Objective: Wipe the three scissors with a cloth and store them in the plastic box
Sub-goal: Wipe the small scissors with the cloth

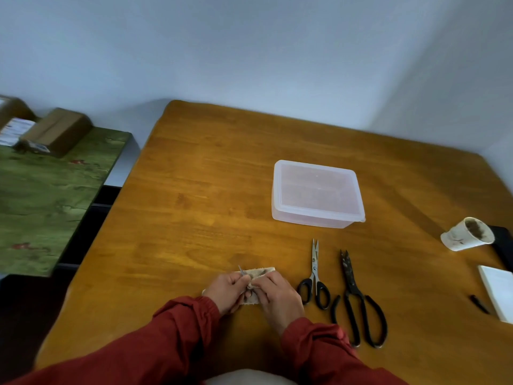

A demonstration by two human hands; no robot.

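In the head view, both hands were seen close together near the front edge of the wooden table (194,190). The left hand (226,291) was curled round the small scissors (241,270), of which only a thin metal tip was shown, poking out above the fingers. The right hand (274,293) was clenched on the beige cloth (259,272), which was bunched between the hands and partly laid on the table. Just to the right, the black-handled scissors (315,273) and the large dark scissors (355,298) were laid side by side, apart, tips pointing away. Farther back, the plastic box (316,193) was stood with its lid on. A soiled paper cup (466,234) was seen near the right edge.
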